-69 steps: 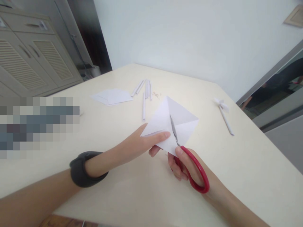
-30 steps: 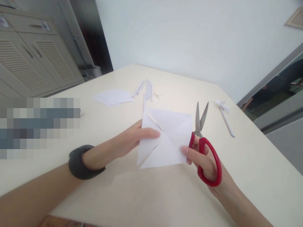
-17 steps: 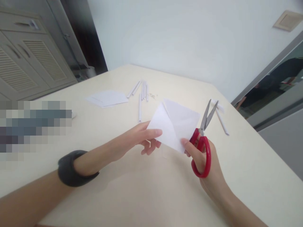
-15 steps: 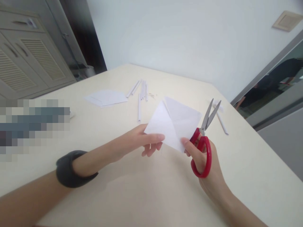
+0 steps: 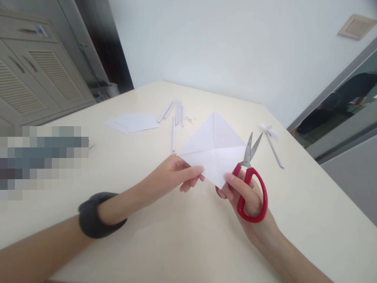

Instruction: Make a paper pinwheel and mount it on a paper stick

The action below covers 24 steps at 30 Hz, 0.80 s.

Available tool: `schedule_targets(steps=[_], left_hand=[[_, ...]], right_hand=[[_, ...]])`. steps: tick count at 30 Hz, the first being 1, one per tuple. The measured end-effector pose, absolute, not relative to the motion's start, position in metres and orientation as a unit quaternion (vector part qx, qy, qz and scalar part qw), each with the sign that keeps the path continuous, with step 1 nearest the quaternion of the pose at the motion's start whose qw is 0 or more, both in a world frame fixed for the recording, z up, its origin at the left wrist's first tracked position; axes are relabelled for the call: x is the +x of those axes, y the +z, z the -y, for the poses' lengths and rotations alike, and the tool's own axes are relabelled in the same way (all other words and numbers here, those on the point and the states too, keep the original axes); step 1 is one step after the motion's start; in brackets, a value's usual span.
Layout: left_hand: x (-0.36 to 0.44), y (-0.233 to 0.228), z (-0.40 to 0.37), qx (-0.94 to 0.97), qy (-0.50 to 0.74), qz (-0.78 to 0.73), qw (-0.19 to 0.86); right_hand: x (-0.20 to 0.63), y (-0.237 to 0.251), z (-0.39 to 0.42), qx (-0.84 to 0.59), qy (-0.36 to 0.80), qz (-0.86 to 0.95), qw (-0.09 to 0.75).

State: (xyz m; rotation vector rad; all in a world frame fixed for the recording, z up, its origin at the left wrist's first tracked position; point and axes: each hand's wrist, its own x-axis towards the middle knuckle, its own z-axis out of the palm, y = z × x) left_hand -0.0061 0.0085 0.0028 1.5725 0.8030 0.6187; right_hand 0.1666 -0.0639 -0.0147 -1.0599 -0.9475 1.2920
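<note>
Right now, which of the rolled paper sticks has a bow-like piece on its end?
The lone paper stick right of the scissors; the sticks at the far side are bare.

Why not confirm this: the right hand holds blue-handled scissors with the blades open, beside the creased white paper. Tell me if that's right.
Not quite. In the head view the scissors have red handles, not blue. The rest holds: the right hand holds them, blades open, beside the creased white paper.

Both forearms are bare, no sleeves anywhere in view. The only thing worn is a chunky dark grey wristband [image 5: 98,215] on the left wrist, smooth and rounded, kind of matte, wrapping all the way round with no visible screen or buckle. The left hand [image 5: 173,175] and right hand [image 5: 246,196] have no rings or gloves, and the nails are short and plain.
</note>
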Motion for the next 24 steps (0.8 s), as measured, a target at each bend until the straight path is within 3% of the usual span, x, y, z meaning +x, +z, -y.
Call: schedule_targets(steps=[5,9,16,24], left_hand=[[-0.011,0.004,-0.010,0.705,0.364,-0.391,0.466],[-0.013,0.009,-0.006,0.716,0.395,-0.435,0.378],[-0.014,0.010,-0.007,0.698,0.436,-0.449,0.348],[-0.008,0.012,-0.002,0.702,0.416,-0.456,0.356]], right_hand=[[0.173,-0.019,0.066,-0.394,0.651,0.366,0.536],[0.175,-0.025,0.070,-0.417,0.649,0.418,0.481],[0.166,-0.005,0.074,-0.522,0.552,0.561,0.329],[0.166,-0.012,0.071,-0.525,0.514,0.604,0.310]])
